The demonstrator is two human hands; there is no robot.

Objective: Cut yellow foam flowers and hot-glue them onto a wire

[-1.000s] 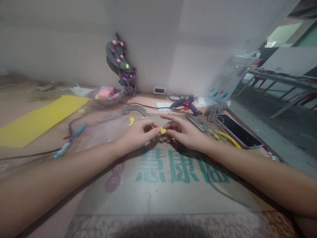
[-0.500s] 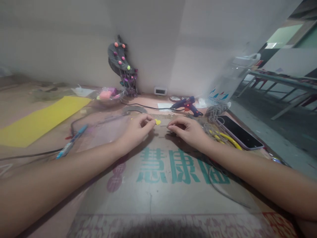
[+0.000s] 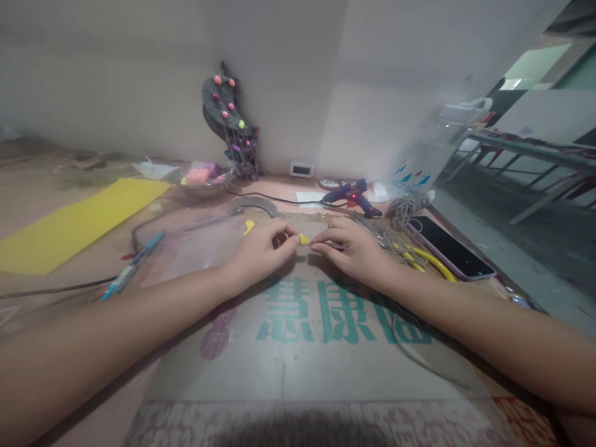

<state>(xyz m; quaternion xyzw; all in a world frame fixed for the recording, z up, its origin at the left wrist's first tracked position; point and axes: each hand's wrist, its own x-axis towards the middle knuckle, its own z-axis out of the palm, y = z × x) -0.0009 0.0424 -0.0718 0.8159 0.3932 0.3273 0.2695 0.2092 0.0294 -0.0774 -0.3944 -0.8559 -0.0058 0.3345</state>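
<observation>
My left hand [image 3: 263,251] is pinched on a small yellow cut-out piece [image 3: 303,239] just above a flattened cardboard sheet [image 3: 298,354] with green print. My right hand [image 3: 351,245] meets it from the right, fingers curled and tips pressed together at the same yellow piece; something thin and dark lies under its fingers, too small to name. A second small yellow piece [image 3: 248,226] lies on the cardboard just left of my left hand.
A blue glue gun [image 3: 351,195] with its cord, a coil of grey twine [image 3: 405,208], a phone [image 3: 449,247] and yellow-handled scissors [image 3: 426,257] lie to the right. A yellow sheet [image 3: 74,223], a blue pen [image 3: 133,264] and a bowl of coloured bits [image 3: 200,177] are at the left.
Half a second ago my hands were apart, the left alone holding the yellow piece. They have come back together, both pinching at it, as one second ago.
</observation>
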